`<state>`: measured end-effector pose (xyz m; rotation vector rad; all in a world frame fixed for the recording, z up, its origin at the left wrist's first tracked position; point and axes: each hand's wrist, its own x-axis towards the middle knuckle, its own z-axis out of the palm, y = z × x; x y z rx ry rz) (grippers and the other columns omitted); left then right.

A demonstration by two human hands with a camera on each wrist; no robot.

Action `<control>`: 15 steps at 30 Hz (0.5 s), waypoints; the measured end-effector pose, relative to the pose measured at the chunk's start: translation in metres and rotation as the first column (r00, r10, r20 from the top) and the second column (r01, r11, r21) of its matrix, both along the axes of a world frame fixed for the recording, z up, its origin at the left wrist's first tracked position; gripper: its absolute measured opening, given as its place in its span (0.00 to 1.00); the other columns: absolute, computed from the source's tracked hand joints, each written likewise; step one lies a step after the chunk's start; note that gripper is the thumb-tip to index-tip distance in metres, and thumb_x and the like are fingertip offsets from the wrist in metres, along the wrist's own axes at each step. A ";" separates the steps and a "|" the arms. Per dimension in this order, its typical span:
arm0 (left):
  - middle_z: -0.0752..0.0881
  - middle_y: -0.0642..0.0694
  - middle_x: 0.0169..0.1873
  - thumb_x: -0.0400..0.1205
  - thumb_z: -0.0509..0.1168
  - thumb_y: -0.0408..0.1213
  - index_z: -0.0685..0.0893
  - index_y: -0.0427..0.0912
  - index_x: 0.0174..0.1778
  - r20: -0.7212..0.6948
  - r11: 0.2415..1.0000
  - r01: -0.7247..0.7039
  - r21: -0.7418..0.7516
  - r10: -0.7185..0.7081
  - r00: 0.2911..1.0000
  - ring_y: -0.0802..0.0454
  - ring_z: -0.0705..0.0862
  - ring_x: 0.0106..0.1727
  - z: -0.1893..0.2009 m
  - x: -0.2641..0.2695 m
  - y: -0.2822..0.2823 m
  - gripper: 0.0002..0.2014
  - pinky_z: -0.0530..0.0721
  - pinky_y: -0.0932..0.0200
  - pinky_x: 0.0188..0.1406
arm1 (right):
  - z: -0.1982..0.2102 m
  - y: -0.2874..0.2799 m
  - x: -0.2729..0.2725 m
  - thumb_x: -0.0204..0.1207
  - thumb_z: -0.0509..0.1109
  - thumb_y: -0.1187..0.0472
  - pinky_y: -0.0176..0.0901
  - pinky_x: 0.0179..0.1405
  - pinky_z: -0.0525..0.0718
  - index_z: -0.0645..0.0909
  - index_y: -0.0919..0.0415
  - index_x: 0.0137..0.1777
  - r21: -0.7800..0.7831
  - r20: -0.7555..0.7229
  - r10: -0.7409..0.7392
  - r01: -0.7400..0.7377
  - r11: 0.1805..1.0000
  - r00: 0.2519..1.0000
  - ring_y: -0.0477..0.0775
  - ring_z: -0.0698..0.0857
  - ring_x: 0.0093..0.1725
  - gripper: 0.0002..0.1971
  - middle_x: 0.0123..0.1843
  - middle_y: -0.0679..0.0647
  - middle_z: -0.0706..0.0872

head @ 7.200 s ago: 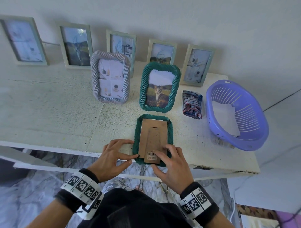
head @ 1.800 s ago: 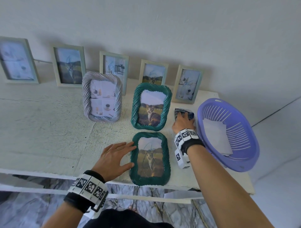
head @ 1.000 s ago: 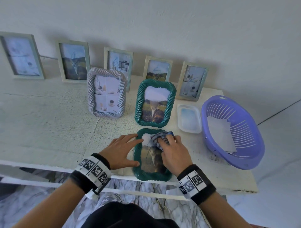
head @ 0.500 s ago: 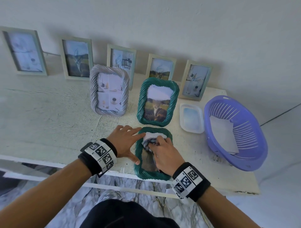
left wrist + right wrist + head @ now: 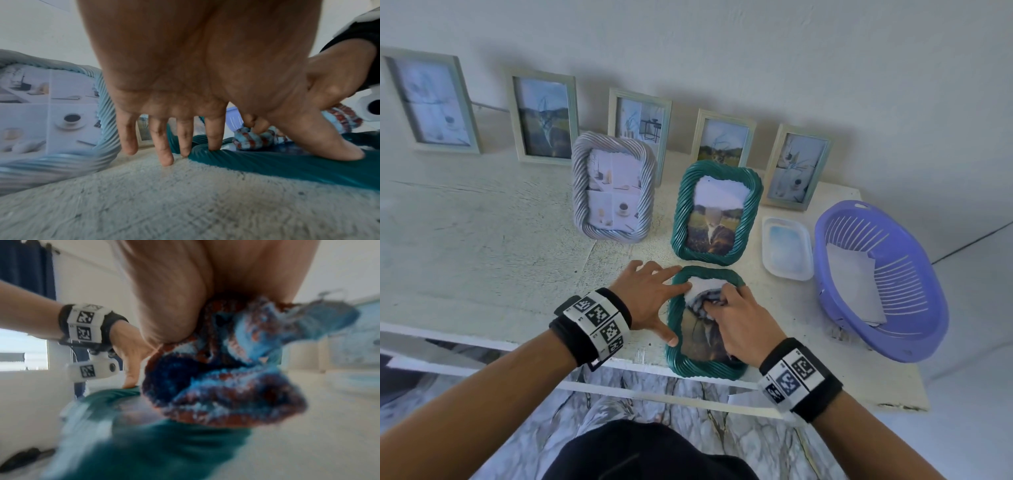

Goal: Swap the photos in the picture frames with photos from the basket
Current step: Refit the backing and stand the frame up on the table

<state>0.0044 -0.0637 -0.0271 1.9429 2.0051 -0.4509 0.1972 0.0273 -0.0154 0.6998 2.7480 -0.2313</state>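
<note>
A green twisted-rim picture frame (image 5: 676, 359) lies face up at the table's front edge, a cat photo under its glass. My right hand (image 5: 736, 318) grips a bunched blue, white and red cloth (image 5: 702, 296) and presses it on the upper part of the glass; the right wrist view shows the cloth (image 5: 222, 373) blurred over the frame (image 5: 156, 451). My left hand (image 5: 650, 294) lies flat with straight fingers (image 5: 213, 134) on the frame's left rim (image 5: 277, 164) and the table. The purple basket (image 5: 914, 346) at the right holds pale photo sheets (image 5: 854, 287).
A second green frame (image 5: 717, 214) and a silver twisted frame (image 5: 613, 186) stand behind the lying one. Several pale frames lean on the wall. An empty white tray (image 5: 786, 269) sits between frames and basket. The table edge (image 5: 517, 342) runs just under my wrists.
My right hand took the cloth from the white tray and brought it onto the lying frame's glass, then slid it toward the upper left. The left hand shifted slightly on the frame's rim.
</note>
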 end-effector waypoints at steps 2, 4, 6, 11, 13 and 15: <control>0.51 0.50 0.86 0.64 0.61 0.80 0.53 0.61 0.84 0.000 1.000 -0.002 -0.003 0.002 1.000 0.41 0.60 0.82 0.002 0.001 0.001 0.54 0.56 0.38 0.79 | 0.002 0.013 0.000 0.78 0.62 0.64 0.52 0.56 0.83 0.78 0.54 0.68 0.040 0.005 -0.029 0.029 0.999 1.000 0.63 0.68 0.64 0.19 0.67 0.58 0.67; 0.51 0.50 0.86 0.64 0.62 0.80 0.53 0.61 0.84 0.012 1.000 -0.010 -0.005 0.010 1.000 0.41 0.60 0.82 0.002 0.001 0.001 0.54 0.56 0.37 0.79 | 0.005 0.020 -0.008 0.77 0.63 0.65 0.52 0.55 0.82 0.80 0.56 0.66 0.084 0.012 -0.075 0.074 0.994 0.997 0.64 0.68 0.63 0.18 0.66 0.59 0.67; 0.51 0.51 0.86 0.63 0.63 0.80 0.53 0.61 0.84 0.026 1.000 -0.022 -0.005 0.022 0.999 0.41 0.59 0.82 0.002 0.001 0.001 0.54 0.56 0.37 0.79 | 0.005 0.014 -0.015 0.77 0.64 0.65 0.51 0.55 0.83 0.78 0.58 0.67 0.081 0.004 -0.089 0.088 0.993 0.996 0.64 0.67 0.65 0.18 0.68 0.59 0.66; 0.50 0.51 0.86 0.64 0.64 0.78 0.53 0.61 0.84 0.046 1.000 -0.031 -0.005 0.031 0.998 0.42 0.57 0.82 0.002 0.001 -0.001 0.54 0.55 0.37 0.80 | 0.005 -0.007 0.008 0.79 0.62 0.62 0.51 0.58 0.84 0.73 0.52 0.74 0.006 0.048 0.044 -0.044 0.999 0.998 0.62 0.67 0.65 0.23 0.69 0.58 0.65; 0.50 0.51 0.86 0.64 0.64 0.78 0.53 0.61 0.84 0.051 0.999 -0.032 -0.010 0.033 0.998 0.42 0.57 0.83 0.003 0.001 -0.001 0.54 0.55 0.37 0.80 | 0.006 0.003 0.011 0.78 0.62 0.63 0.49 0.54 0.84 0.75 0.52 0.72 0.060 0.059 0.009 -0.013 0.998 0.998 0.62 0.68 0.64 0.22 0.69 0.58 0.66; 0.50 0.50 0.86 0.64 0.64 0.78 0.53 0.61 0.84 0.055 0.999 -0.032 -0.011 0.033 0.998 0.41 0.57 0.82 0.003 0.001 0.000 0.54 0.55 0.37 0.80 | 0.006 0.013 0.005 0.77 0.63 0.65 0.48 0.51 0.83 0.77 0.55 0.68 0.111 0.057 -0.067 0.060 0.992 0.996 0.62 0.68 0.63 0.19 0.68 0.58 0.66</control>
